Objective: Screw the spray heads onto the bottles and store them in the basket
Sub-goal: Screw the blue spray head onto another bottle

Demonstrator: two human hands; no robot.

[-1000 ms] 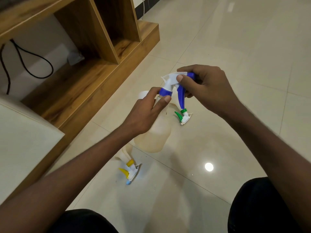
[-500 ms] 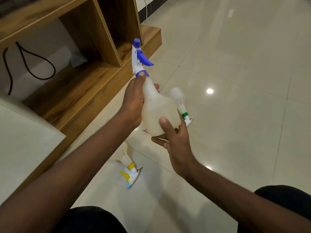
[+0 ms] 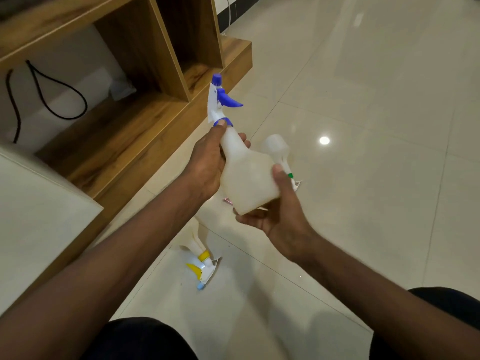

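Note:
A translucent white bottle (image 3: 246, 175) with a blue and white spray head (image 3: 219, 102) on its neck is held up over the floor, tilted away from me. My left hand (image 3: 207, 162) grips the bottle's neck just under the blue collar. My right hand (image 3: 280, 211) cups the bottle's base, thumb on its side. Behind it on the floor lies a second bottle (image 3: 276, 148) with a green-collared spray head (image 3: 293, 179). A third bottle with a yellow spray head (image 3: 201, 263) lies on the floor below my left forearm. No basket is in view.
A wooden shelf unit (image 3: 145, 120) with open compartments stands to the left, a black cable (image 3: 52, 92) hanging in one. A pale surface (image 3: 39, 216) sits at the lower left. Glossy tiled floor (image 3: 376, 126) stretches to the right. My knees are at the bottom edge.
A second ago my right hand was turning the blue spray head. It has since dropped to the bottle's base, and the bottle has been lifted with the head pointing away.

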